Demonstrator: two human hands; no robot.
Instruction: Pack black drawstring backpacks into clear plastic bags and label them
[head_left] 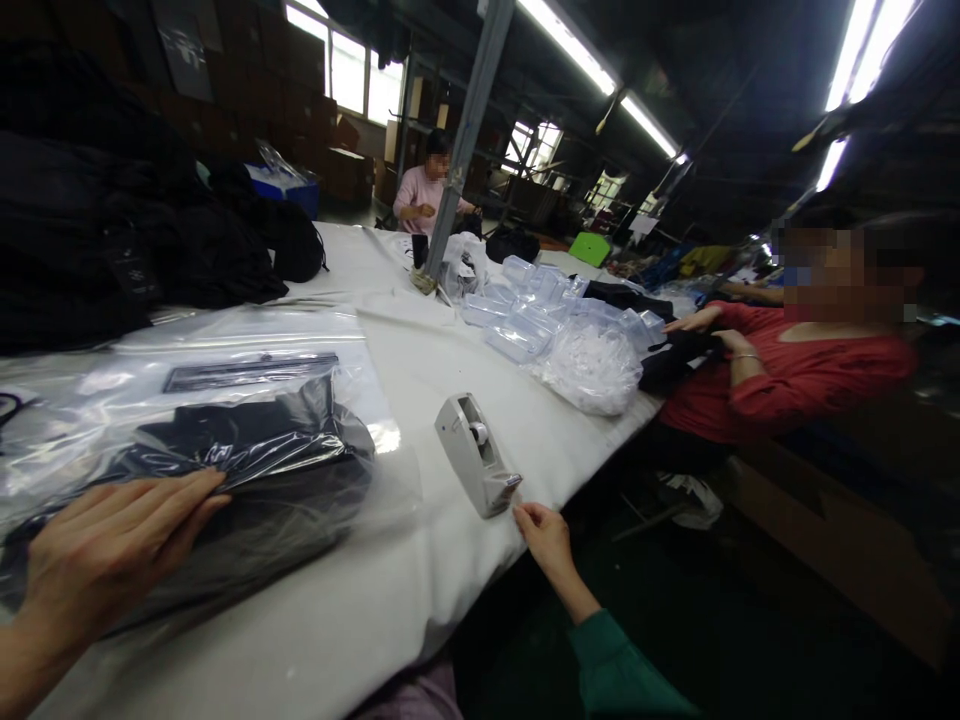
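Observation:
My left hand (112, 545) lies flat with fingers stretched out on a clear plastic bag (247, 450) that holds a folded black garment. My right hand (544, 535), in a green sleeve, is at the table's edge just below the front end of a grey tape dispenser (476, 455). Its fingers are curled in a pinch near the dispenser's cutter; whether a strip of tape is between them is too small to see.
The white table (405, 360) runs away from me. Black garments (112, 230) are piled at the far left. Clear plastic bags (585, 360) lie at the right. A person in red (787, 370) sits at the right edge, another person in pink (424, 195) at the far end by a grey pole (469, 140).

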